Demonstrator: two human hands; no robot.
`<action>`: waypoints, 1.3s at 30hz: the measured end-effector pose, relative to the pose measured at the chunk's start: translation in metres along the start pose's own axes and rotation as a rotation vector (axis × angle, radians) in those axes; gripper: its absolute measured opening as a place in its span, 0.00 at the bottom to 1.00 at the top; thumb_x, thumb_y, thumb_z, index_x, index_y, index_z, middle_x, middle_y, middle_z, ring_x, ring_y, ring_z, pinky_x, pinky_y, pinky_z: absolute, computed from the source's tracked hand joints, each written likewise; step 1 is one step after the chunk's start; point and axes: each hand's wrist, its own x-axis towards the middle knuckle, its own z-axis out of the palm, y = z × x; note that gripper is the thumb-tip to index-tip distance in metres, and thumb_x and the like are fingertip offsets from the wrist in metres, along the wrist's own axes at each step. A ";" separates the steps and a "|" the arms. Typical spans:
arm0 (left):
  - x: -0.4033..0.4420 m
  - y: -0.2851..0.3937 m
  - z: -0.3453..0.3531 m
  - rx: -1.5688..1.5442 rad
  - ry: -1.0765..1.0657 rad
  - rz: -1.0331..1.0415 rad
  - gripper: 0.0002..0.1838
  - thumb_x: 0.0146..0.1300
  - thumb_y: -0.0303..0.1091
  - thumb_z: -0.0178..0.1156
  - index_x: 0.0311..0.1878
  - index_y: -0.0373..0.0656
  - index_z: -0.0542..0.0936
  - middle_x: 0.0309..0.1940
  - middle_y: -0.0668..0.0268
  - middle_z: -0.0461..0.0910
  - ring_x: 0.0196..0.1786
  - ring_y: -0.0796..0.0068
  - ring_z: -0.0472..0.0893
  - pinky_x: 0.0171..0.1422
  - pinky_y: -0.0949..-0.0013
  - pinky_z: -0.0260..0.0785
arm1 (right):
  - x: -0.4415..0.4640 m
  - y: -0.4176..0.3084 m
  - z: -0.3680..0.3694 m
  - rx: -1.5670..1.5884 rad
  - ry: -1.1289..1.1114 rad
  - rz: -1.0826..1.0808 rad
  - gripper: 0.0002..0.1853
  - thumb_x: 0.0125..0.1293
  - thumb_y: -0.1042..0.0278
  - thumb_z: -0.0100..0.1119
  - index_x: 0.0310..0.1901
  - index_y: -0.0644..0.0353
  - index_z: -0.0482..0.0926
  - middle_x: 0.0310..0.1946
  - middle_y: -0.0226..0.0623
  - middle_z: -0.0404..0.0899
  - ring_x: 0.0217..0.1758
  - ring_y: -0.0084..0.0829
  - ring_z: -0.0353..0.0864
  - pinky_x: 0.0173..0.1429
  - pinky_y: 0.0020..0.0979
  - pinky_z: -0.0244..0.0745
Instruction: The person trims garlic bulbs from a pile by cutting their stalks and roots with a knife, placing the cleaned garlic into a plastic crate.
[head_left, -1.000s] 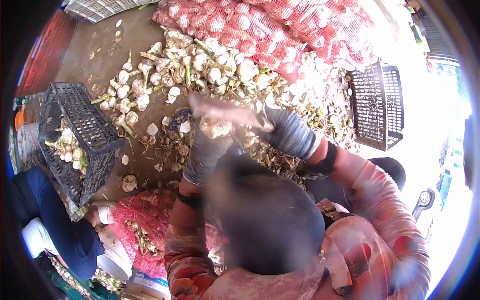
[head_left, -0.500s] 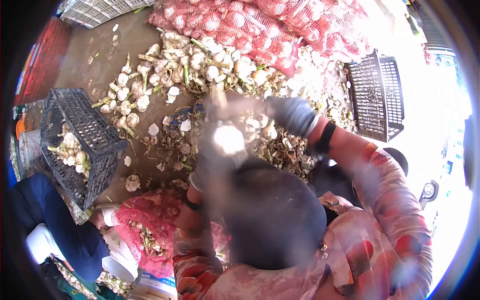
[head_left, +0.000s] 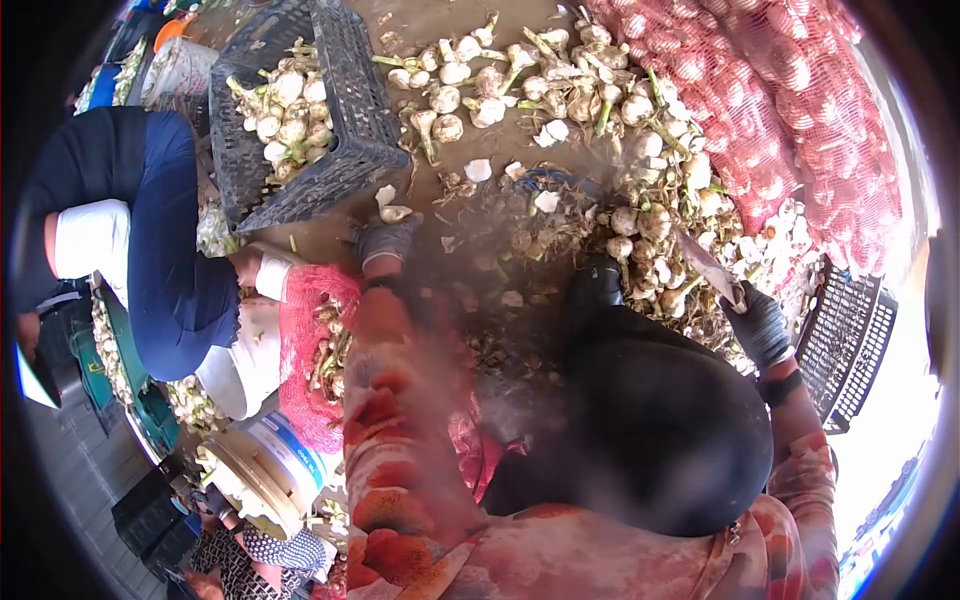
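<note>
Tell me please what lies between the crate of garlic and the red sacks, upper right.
Loose garlic bulbs lie on the floor between them, in the head view.

Brown floor (head_left: 500, 142) under garlic bulbs (head_left: 447, 128), pale scraps (head_left: 478, 170), red mesh sacks (head_left: 700, 90) and a black crate (head_left: 368, 115)

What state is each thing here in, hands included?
Right hand: gloved, closed around the knife
Knife: held, blade uncovered
Left hand: gloved, at a garlic bulb, grip unclear
Dark plastic crate at left: partly filled with garlic
Red mesh sacks: filled with bulbs
Loose garlic: strewn and heaped on the ground, some with stems
</note>
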 end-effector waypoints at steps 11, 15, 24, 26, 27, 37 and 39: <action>-0.079 0.061 -0.023 -0.102 0.436 0.342 0.42 0.39 0.52 0.74 0.56 0.36 0.75 0.46 0.51 0.79 0.51 0.53 0.78 0.63 0.61 0.69 | 0.004 0.009 0.006 0.138 -0.086 0.016 0.11 0.65 0.63 0.61 0.43 0.61 0.77 0.30 0.51 0.80 0.36 0.53 0.81 0.39 0.42 0.75; -0.178 0.059 -0.101 -0.031 0.721 0.495 0.40 0.34 0.44 0.77 0.53 0.37 0.74 0.44 0.55 0.75 0.50 0.55 0.75 0.56 0.56 0.69 | 0.004 0.008 0.001 0.089 -0.074 0.003 0.11 0.65 0.63 0.60 0.43 0.60 0.76 0.30 0.51 0.80 0.36 0.54 0.80 0.38 0.43 0.75; -0.222 -0.005 -0.158 -1.488 0.207 0.307 0.14 0.59 0.36 0.64 0.44 0.42 0.74 0.36 0.62 0.79 0.41 0.65 0.80 0.44 0.58 0.76 | -0.003 -0.027 -0.006 0.008 -0.086 -0.042 0.15 0.64 0.57 0.57 0.46 0.59 0.77 0.36 0.52 0.82 0.41 0.53 0.82 0.43 0.45 0.77; -0.171 0.016 -0.168 -1.540 0.173 0.346 0.14 0.63 0.42 0.59 0.43 0.42 0.76 0.34 0.63 0.80 0.39 0.65 0.80 0.43 0.58 0.75 | -0.001 -0.009 0.009 -0.080 -0.067 -0.102 0.16 0.63 0.55 0.59 0.45 0.57 0.78 0.34 0.50 0.82 0.41 0.52 0.82 0.44 0.45 0.77; -0.146 0.026 -0.174 -1.566 0.155 0.365 0.15 0.65 0.46 0.57 0.43 0.43 0.77 0.34 0.63 0.80 0.37 0.65 0.80 0.43 0.59 0.75 | -0.003 -0.010 0.004 -0.155 -0.082 -0.085 0.15 0.62 0.55 0.60 0.44 0.56 0.79 0.34 0.49 0.82 0.39 0.51 0.83 0.43 0.45 0.77; -0.049 0.178 -0.179 -0.352 0.649 0.741 0.26 0.61 0.40 0.67 0.56 0.32 0.74 0.49 0.51 0.80 0.53 0.63 0.78 0.62 0.64 0.67 | -0.026 0.021 -0.017 0.316 0.150 0.129 0.16 0.64 0.56 0.61 0.43 0.60 0.77 0.30 0.52 0.80 0.36 0.54 0.81 0.39 0.44 0.76; -0.018 0.180 -0.097 -0.377 0.197 0.570 0.27 0.62 0.42 0.65 0.58 0.34 0.74 0.52 0.50 0.79 0.55 0.55 0.79 0.63 0.60 0.67 | -0.020 0.034 -0.009 0.185 0.066 0.180 0.15 0.63 0.56 0.62 0.43 0.59 0.78 0.30 0.51 0.81 0.36 0.53 0.81 0.39 0.44 0.76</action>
